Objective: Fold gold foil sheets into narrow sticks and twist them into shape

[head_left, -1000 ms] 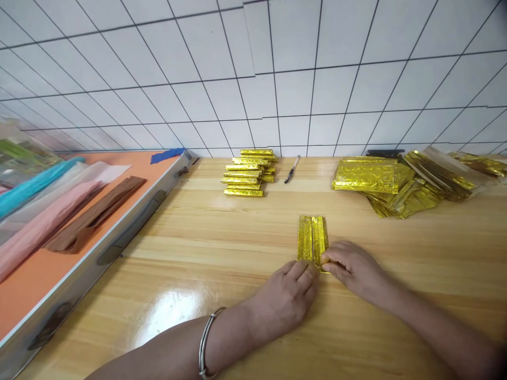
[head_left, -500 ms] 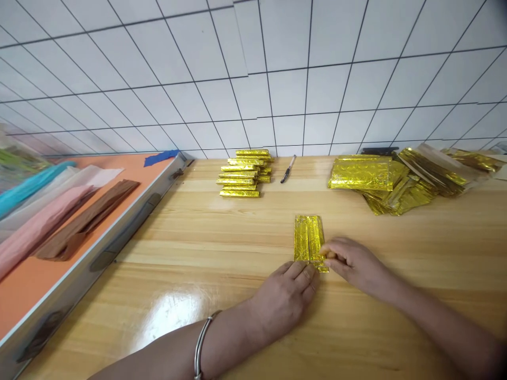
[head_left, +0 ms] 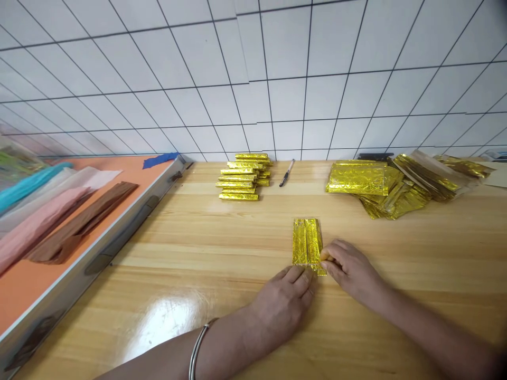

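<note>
A sheet of gold foil paper [head_left: 306,241] lies on the wooden table, its two long sides folded in so they meet along a middle seam. Its near end is turned up into a narrow fold. My left hand [head_left: 287,298] has its fingers closed on that near edge and hides part of it. At the near right corner, my right hand [head_left: 348,269] pinches the foil between thumb and bent forefinger. A metal bangle [head_left: 195,351] circles my left wrist.
Folded gold foil strips [head_left: 239,189] are stacked near the wall, beside a pen [head_left: 287,173]. Loose gold foil sheets [head_left: 356,178] lie at the back right. To the left, an orange-topped board [head_left: 130,211] carries brown crepe paper [head_left: 85,224] and other coloured rolls.
My right fingers lifted slightly off the corner of the foil, then came back to its edge. My left hand stays on the near fold. The view has shifted a little.
</note>
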The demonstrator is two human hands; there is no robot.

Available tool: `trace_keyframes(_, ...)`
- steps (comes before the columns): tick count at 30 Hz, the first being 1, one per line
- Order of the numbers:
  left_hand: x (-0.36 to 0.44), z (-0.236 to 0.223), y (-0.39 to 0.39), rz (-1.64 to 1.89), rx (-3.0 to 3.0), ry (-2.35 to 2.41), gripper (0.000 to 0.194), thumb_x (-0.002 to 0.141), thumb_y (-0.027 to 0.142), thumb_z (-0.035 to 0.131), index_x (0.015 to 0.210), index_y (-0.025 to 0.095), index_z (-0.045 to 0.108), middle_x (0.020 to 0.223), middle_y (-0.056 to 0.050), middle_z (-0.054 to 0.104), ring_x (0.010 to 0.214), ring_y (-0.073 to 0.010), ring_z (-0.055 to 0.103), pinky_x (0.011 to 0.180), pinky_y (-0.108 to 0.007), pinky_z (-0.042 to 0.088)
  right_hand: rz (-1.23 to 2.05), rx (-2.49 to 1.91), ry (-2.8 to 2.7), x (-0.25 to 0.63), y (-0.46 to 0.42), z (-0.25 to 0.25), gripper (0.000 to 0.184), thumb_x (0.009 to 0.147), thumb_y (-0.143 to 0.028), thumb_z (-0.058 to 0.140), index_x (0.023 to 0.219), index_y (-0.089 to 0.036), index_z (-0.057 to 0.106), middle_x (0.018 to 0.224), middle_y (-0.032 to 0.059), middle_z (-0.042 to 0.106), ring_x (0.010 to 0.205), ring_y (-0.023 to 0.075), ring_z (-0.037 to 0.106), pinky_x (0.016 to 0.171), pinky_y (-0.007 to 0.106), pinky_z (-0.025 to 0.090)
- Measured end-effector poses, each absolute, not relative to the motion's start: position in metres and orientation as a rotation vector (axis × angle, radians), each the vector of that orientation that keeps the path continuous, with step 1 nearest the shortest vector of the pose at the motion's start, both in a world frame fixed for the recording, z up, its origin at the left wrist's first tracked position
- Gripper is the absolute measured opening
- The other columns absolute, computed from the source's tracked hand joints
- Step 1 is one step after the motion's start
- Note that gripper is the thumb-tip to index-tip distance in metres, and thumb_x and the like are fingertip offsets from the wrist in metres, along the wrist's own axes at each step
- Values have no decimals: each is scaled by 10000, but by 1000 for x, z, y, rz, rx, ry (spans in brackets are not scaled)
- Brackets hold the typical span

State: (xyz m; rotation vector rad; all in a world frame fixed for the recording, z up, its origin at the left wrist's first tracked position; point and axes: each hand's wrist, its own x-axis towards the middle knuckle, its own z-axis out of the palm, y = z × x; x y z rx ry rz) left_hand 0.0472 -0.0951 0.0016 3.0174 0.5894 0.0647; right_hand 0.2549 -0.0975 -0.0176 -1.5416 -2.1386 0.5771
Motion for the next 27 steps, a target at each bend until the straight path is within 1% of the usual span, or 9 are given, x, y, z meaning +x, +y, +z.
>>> trace_keyframes(4, 48, 7, -100, 36, 3013, 571, 233, 865, 164, 470, 1051, 84, 583, 1118, -136, 572, 1118, -257, 464, 926, -368, 436, 584, -1524, -2079, 259, -99, -19, 104, 845, -165, 474, 779, -188, 552, 760, 23, 547, 752, 169, 510, 669, 309, 438)
trace_keyframes(6, 49, 8, -104, 37, 3019, 542, 210, 881, 215, 450, 934, 108, 623, 1058, -127, 593, 1137, -272, 449, 954, -398, 411, 495, -1510, -2041, 258, -106, -18, 133, 862, -156, 447, 842, -179, 576, 801, 38, 575, 785, 172, 530, 704, 321, 461)
trace_keyframes(8, 50, 7, -108, 67, 3005, 595, 275, 903, 282, 414, 912, 117, 634, 1061, -124, 592, 1140, -283, 446, 968, -414, 396, 337, -1453, -2088, 253, -117, -16, 206, 881, -140, 402, 970, -164, 587, 899, 69, 611, 883, 189, 543, 807, 366, 464)
trace_keyframes(11, 51, 4, -113, 115, 2939, 728, 371, 906, 362, 390, 1069, 100, 597, 1159, -130, 553, 1158, -282, 440, 994, -393, 384, 186, -1324, -2389, 244, -135, -15, 328, 878, -124, 387, 1170, -134, 538, 1137, 111, 606, 1088, 226, 508, 958, 429, 412)
trace_keyframes(15, 44, 3, -116, 127, 2909, 729, 550, 915, 435, 344, 1298, 47, 420, 1325, -158, 445, 1276, -290, 341, 1073, -376, 302, 38, -1353, -2568, 239, -148, -21, 431, 868, -147, 398, 1292, -90, 458, 1297, 130, 527, 1178, 234, 479, 964, 416, 446)
trace_keyframes(17, 37, 2, -117, 132, 2916, 694, 622, 924, 470, 299, 1358, 25, 325, 1393, -174, 368, 1322, -293, 277, 1103, -372, 250, 34, -1371, -2602, 241, -148, -23, 457, 862, -148, 400, 1316, -112, 441, 1322, 108, 508, 1193, 226, 473, 979, 417, 442)
trace_keyframes(19, 31, 2, -117, 127, 2916, 655, 640, 928, 480, 278, 1376, 23, 289, 1424, -175, 324, 1344, -287, 238, 1116, -361, 219, 63, -1385, -2614, 242, -146, -23, 463, 856, -156, 412, 1316, -127, 449, 1323, 95, 509, 1189, 221, 479, 989, 416, 437)
trace_keyframes(21, 27, 0, -117, 132, 2913, 647, 639, 930, 473, 275, 1383, 23, 273, 1437, -175, 301, 1353, -283, 220, 1122, -362, 200, 86, -1397, -2607, 241, -144, -23, 462, 849, -152, 417, 1308, -129, 463, 1310, 94, 522, 1175, 221, 489, 989, 414, 440)
trace_keyframes(27, 27, -5, -126, 186, 2911, 769, 606, 942, 458, 255, 1397, 58, 261, 1438, -170, 304, 1345, -296, 244, 1116, -450, 151, 23, -1394, -2614, 238, -141, -26, 462, 847, -143, 419, 1306, -131, 466, 1302, 92, 528, 1177, 227, 479, 978, 404, 453)
